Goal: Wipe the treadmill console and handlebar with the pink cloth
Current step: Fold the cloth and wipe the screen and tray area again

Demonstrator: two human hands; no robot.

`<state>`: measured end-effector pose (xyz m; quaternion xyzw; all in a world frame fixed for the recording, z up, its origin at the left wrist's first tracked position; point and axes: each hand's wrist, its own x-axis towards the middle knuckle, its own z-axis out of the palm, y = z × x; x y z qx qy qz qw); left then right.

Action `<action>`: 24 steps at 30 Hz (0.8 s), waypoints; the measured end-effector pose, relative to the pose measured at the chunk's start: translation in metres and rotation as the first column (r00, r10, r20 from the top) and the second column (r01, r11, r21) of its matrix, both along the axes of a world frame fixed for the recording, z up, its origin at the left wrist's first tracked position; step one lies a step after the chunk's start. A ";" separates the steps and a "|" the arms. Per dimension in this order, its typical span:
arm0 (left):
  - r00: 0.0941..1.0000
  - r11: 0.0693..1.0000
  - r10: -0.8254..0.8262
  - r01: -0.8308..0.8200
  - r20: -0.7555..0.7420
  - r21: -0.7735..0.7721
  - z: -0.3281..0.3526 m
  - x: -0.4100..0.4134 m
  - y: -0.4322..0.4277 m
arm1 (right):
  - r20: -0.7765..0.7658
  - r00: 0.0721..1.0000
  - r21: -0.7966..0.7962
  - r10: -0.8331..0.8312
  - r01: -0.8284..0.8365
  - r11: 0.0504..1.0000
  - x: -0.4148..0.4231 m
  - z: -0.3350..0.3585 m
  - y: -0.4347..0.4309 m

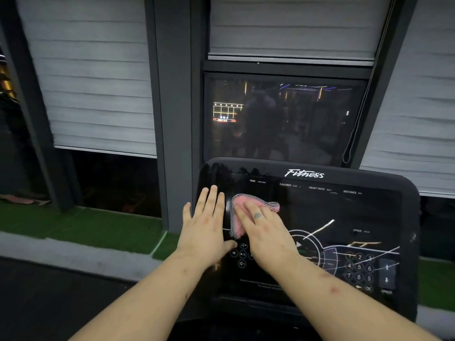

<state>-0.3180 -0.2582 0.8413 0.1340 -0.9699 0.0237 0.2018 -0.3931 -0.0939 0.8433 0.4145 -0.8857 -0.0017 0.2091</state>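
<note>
Treadmill console under both palms: right hand flat, pressing pink cloth onto it; left hand just beside, fingers straight, holding nothing.

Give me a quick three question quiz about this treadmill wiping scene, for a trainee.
1. True or false: the right hand presses the pink cloth flat against the console.
2. The left hand rests on: A the console's left edge, B the pink cloth, C the right hand.
3. Fill in: the number keypad lies to the pink cloth's ____.
Key: 1 true; 2 A; 3 right.
</note>
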 end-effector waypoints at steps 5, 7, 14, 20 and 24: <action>0.999 0.999 -0.033 0.033 0.013 -0.007 0.000 0.002 -0.007 | -0.061 0.998 -0.079 0.015 -0.020 0.997 -0.012 0.041 -0.030; 0.999 0.999 -0.038 0.038 0.023 -0.011 0.000 0.002 -0.008 | -0.021 1.000 -0.099 -0.002 0.000 0.995 -0.013 0.061 -0.045; 0.999 0.999 -0.038 0.038 0.017 -0.011 -0.003 0.000 -0.008 | 0.024 0.999 -0.156 -0.024 0.027 0.987 -0.004 0.032 -0.033; 0.997 0.997 -0.070 0.069 -0.021 -0.042 -0.002 0.007 -0.015 | -0.012 1.000 -0.136 -0.016 0.015 0.991 0.008 -0.019 -0.009; 0.997 0.996 -0.073 0.073 0.010 -0.057 -0.006 0.017 -0.017 | -0.090 0.996 -0.160 -0.003 -0.011 0.987 -0.012 0.007 -0.015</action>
